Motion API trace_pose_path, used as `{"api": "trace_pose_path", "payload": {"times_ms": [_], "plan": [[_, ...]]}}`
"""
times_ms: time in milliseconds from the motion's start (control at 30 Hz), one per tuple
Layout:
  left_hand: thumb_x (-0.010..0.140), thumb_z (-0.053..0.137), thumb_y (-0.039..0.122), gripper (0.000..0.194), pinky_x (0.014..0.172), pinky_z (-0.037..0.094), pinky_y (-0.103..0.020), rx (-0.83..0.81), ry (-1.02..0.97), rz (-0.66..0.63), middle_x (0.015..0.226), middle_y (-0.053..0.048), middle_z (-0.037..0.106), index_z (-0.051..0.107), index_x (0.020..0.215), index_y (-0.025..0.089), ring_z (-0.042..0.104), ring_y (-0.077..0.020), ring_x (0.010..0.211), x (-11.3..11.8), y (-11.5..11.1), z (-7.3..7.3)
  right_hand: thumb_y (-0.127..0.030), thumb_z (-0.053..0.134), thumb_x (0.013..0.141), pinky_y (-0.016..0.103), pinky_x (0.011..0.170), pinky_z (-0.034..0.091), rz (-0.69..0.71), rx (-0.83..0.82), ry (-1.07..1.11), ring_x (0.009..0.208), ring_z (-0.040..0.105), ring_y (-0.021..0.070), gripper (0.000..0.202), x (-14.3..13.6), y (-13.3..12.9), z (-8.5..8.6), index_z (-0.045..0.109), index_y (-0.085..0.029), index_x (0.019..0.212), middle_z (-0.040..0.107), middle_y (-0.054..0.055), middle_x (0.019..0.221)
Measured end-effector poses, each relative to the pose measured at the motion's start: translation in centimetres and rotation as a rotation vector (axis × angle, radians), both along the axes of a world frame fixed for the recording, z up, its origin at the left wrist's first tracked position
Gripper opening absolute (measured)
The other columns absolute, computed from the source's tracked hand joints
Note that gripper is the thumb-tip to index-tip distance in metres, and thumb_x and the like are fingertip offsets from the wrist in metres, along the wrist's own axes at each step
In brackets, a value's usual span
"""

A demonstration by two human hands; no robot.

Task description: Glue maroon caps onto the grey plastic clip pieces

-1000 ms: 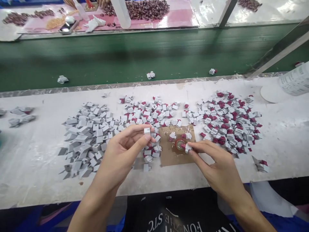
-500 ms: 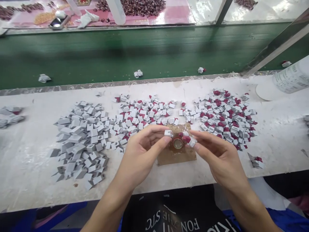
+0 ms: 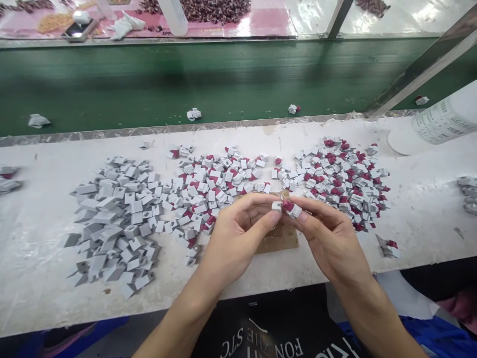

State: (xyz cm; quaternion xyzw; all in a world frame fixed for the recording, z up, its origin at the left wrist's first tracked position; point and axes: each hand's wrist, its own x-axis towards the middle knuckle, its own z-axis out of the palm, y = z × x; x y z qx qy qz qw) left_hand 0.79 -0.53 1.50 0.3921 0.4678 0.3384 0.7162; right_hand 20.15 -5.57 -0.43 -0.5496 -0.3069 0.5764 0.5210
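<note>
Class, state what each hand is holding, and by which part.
The left hand pinches a small pale block, thumb at its near edge. The right hand grips a red-and-white piece by its white end, red end towards the block.

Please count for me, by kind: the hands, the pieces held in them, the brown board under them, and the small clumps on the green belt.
Left hand and right hand: 2
Held white piece and red-and-white piece: 2
Brown board: 1
Small clumps on green belt: 4
Total: 9

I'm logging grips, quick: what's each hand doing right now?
Left hand: closed on a small grey-white plastic block.
Right hand: closed on a small red and grey-white plastic piece.
</note>
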Motion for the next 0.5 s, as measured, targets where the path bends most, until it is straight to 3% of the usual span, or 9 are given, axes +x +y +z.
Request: {"api": "trace_pose_path", "payload": {"times_ms": [167, 267, 400, 500], "plan": [[0.106, 0.087, 0.032, 0.009, 0.099, 0.074, -0.035, 0.065, 0.067, -0.056, 0.117, -0.003, 0.091, 0.091, 0.114, 0.031, 0.088, -0.0240, 0.110, -0.1, -0.2, -0.3, -0.039, 0.089, 0.107, 0.038, 0.083, 0.072, 0.085, 0.084, -0.233, 0.099, 0.083, 0.0252, 0.016, 0.2, 0.1, 0.9, 0.098, -0.035, 0.120, 0.088, 0.007, 0.106], [0.109, 0.084, 0.032, 0.010, 0.099, 0.071, -0.038, 0.146, 0.155, -0.100, 0.120, -0.003, 0.090, 0.090, 0.116, 0.033, 0.087, -0.0252, 0.110, -0.4, -0.1, -0.1, -0.035, 0.088, 0.107, 0.032, 0.072, 0.067, 0.146, 0.102, -0.266, 0.089, 0.079, 0.0216, 0.017, 0.4, 0.5, 1.4, 0.098, -0.035, 0.120, 0.083, 0.005, 0.096], [0.111, 0.079, 0.034, 0.011, 0.088, 0.069, -0.035, 0.215, 0.243, -0.168, 0.113, -0.001, 0.088, 0.088, 0.119, 0.034, 0.084, -0.0233, 0.102, -1.5, 1.0, 0.5, -0.037, 0.087, 0.108, 0.032, 0.074, 0.070, 0.248, 0.083, -0.171, 0.088, 0.081, 0.0206, 0.017, 0.8, 1.9, 1.8, 0.098, -0.036, 0.120, 0.084, 0.004, 0.098], [0.110, 0.078, 0.037, 0.014, 0.087, 0.070, -0.034, 0.261, 0.319, -0.190, 0.110, -0.002, 0.086, 0.084, 0.122, 0.034, 0.083, -0.0231, 0.102, -2.7, 2.8, 1.0, -0.043, 0.087, 0.108, 0.038, 0.080, 0.074, 0.451, 0.061, -0.174, 0.093, 0.086, 0.0233, 0.030, 1.5, 5.3, 2.1, 0.094, -0.035, 0.135, 0.090, 0.006, 0.112]]}}
